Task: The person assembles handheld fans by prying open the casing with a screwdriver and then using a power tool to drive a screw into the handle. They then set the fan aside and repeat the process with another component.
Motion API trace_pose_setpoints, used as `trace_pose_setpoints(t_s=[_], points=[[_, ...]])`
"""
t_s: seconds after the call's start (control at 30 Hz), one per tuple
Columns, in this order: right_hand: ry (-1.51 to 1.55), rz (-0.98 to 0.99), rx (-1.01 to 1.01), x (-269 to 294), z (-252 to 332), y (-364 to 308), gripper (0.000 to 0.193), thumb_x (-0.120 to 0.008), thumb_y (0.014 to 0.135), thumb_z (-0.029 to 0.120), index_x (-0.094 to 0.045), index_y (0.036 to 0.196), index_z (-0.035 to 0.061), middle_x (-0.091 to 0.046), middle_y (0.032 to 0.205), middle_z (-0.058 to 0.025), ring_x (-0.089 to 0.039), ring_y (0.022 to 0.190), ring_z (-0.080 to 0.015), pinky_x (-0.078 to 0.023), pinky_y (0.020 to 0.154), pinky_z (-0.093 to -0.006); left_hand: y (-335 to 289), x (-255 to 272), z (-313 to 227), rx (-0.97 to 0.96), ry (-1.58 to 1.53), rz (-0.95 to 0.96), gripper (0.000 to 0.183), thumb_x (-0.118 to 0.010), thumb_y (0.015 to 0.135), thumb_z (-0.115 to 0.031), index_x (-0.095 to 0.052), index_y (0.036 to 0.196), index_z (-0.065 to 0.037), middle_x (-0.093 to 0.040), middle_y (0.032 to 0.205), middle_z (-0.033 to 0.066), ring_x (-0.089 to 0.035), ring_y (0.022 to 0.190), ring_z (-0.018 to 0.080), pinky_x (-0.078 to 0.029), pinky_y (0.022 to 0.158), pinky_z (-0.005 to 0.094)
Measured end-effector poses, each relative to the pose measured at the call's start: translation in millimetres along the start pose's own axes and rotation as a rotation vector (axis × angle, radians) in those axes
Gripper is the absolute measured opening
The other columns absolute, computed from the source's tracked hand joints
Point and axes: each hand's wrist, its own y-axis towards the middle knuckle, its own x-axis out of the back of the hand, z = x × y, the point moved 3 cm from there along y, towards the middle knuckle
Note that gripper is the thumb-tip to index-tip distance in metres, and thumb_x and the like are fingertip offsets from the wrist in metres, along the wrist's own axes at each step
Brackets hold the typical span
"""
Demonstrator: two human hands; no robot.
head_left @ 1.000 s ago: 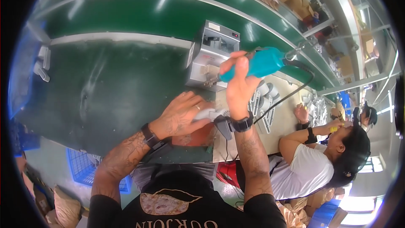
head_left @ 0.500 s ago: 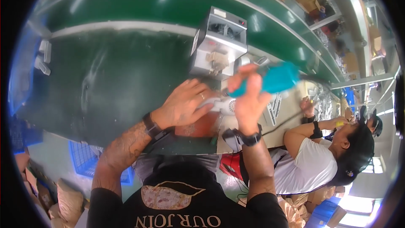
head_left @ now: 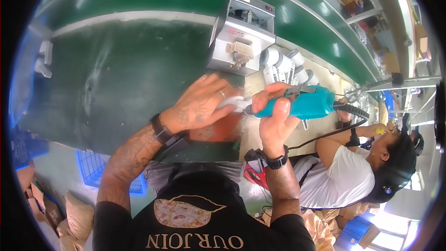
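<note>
My left hand [head_left: 200, 101] is closed around a small white plastic part [head_left: 238, 103] over the bench, its fingers covering much of it. My right hand [head_left: 277, 120] grips a teal electric screwdriver [head_left: 312, 103], held nearly level with its cord leading off to the right. The screwdriver's dark nose points left and meets the right end of the white part; the bit itself cannot be made out. Beneath my hands lies a reddish-brown patch [head_left: 213, 131] of the bench top.
A grey box-shaped machine [head_left: 244, 32] stands just beyond my hands. White cylindrical parts [head_left: 281, 60] crowd its right side. At right a co-worker in a white shirt [head_left: 341, 179] sits close by. A blue crate [head_left: 90, 172] is on the floor at left.
The screwdriver has swung to nearly level and come against the white part. Its blur is gone. The part's round perforated end, seen before, is now hidden.
</note>
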Motion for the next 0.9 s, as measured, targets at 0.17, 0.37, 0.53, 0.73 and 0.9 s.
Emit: trace_pose_setpoints(t_s=[0.17,0.37,0.53,0.73,0.9], points=[[-0.018,0.019,0.037,5,-9,0,0.051,-0.064,0.101,0.047,-0.054,0.107,-0.0025,-0.059,0.074,-0.0099,-0.058,0.066,-0.0190,-0.050,0.063,-0.0348,5,1,-4,-0.016,0.009,-0.003,0.034,-0.072,0.090,-0.022,-0.070,0.124,-0.015,-0.066,0.116,0.0042,-0.059,0.105,0.0290,-0.045,0.097,0.0443],[-0.367,0.006,0.108,22,-24,-12,0.028,-0.050,0.105,0.020,-0.063,0.090,0.0012,-0.064,0.080,-0.0036,-0.060,0.073,-0.0135,-0.048,0.066,-0.0303,12,-4,-4,-0.081,0.041,0.022,0.042,-0.070,0.091,-0.022,-0.064,0.132,-0.013,-0.062,0.129,0.0085,-0.058,0.117,0.0320,-0.041,0.105,0.0462],[0.014,-0.022,-0.028,11,-24,-15,0.015,-0.066,0.098,0.012,-0.062,0.107,0.0007,-0.064,0.083,-0.0019,-0.062,0.074,-0.0107,-0.050,0.066,-0.0273,10,11,-20,-0.061,0.061,0.056,0.042,-0.073,0.088,-0.020,-0.066,0.128,-0.010,-0.064,0.133,0.0099,-0.059,0.121,0.0347,-0.043,0.104,0.0469],[0.205,-0.068,-0.034,25,25,-43,0.041,-0.070,0.099,0.038,-0.059,0.110,0.0009,-0.064,0.081,-0.0086,-0.063,0.071,-0.0160,-0.053,0.064,-0.0309,-19,8,-47,-0.231,0.101,0.086,0.036,-0.078,0.084,-0.015,-0.068,0.118,-0.008,-0.068,0.121,0.0123,-0.062,0.111,0.0364,-0.047,0.097,0.0489],[0.289,-0.274,0.109,68,55,-80,0.068,-0.070,0.089,0.065,-0.052,0.107,0.0014,-0.058,0.071,-0.0096,-0.057,0.061,-0.0199,-0.045,0.053,-0.0323,-75,38,-24,0.117,0.189,-0.171,0.040,-0.076,0.083,-0.001,-0.065,0.122,-0.003,-0.067,0.116,0.0171,-0.066,0.101,0.0359,-0.053,0.088,0.0423]])
